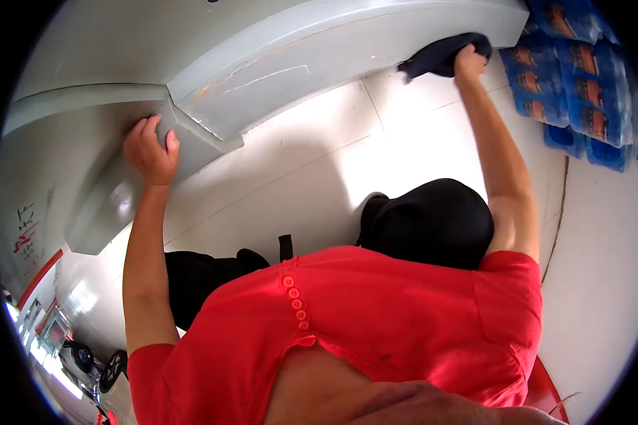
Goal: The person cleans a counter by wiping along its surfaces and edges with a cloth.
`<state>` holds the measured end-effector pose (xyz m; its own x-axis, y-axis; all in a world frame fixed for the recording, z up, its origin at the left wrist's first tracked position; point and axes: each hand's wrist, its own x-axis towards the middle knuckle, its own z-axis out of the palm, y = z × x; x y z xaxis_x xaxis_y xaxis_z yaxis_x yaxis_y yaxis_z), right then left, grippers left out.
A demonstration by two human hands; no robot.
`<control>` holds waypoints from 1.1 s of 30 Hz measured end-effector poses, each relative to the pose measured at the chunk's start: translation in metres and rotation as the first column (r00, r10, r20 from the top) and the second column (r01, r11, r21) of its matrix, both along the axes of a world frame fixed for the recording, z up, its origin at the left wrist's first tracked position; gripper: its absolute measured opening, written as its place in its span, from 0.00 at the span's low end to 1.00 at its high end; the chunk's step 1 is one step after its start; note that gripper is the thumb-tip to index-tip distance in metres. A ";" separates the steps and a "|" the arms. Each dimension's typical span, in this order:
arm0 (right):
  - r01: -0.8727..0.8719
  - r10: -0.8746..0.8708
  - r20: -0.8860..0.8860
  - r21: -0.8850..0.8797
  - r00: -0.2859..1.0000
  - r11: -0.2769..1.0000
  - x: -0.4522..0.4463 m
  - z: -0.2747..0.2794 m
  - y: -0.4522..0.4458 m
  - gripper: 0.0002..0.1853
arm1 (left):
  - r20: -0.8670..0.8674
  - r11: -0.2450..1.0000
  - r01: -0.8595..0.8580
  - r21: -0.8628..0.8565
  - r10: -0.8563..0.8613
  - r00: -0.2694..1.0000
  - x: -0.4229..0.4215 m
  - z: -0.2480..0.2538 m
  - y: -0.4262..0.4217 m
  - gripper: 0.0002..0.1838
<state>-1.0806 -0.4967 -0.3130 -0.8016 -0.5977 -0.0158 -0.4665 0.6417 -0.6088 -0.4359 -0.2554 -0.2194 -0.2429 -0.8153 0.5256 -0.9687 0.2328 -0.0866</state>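
My right hand (pixel 469 64) is closed on a dark cloth (pixel 438 57), pressed against the lower part of a long grey cabinet front (pixel 290 67) near its right end. The cloth hangs loosely to the left of my fingers. On the left, my left hand (pixel 151 152) grips the edge of a grey panel (pixel 103 134) beside the corner where it meets the long front, with its fingers bent over the edge and the thumb apart. Scratches and a scraped orange mark show on the long front.
Blue packages (pixel 581 85) hang in rows at the right. White floor tiles (pixel 319 166) lie under the cabinet. My dark-clothed knees (pixel 432 223) are bent in front of me. Handwritten marks (pixel 27 230) show on the left panel. Wheels (pixel 112 370) stand at the lower left.
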 end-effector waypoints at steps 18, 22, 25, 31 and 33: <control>-0.061 0.136 0.618 -0.142 0.775 0.988 0.099 -0.087 0.086 0.25 | 0.005 1.000 -0.001 -0.018 0.001 1.000 -0.003 -0.001 -0.002 0.21; 0.154 0.213 0.786 -0.363 0.580 0.919 -0.027 -0.067 0.027 0.19 | 0.027 1.000 -0.012 -0.016 0.013 1.000 -0.002 -0.001 0.000 0.21; 0.114 0.186 0.860 -0.269 0.475 0.956 -0.007 -0.026 0.031 0.23 | 0.034 0.999 -0.021 -0.025 0.022 0.999 -0.002 -0.001 -0.001 0.21; -0.106 0.178 0.851 -0.145 0.494 0.984 0.090 -0.082 0.083 0.25 | 0.013 0.998 -0.038 0.042 0.038 0.999 -0.005 0.005 0.000 0.24; -0.288 0.154 0.909 -0.040 0.387 0.957 0.140 -0.066 0.110 0.26 | 0.028 0.998 -0.044 0.049 0.043 0.999 0.000 0.003 0.000 0.25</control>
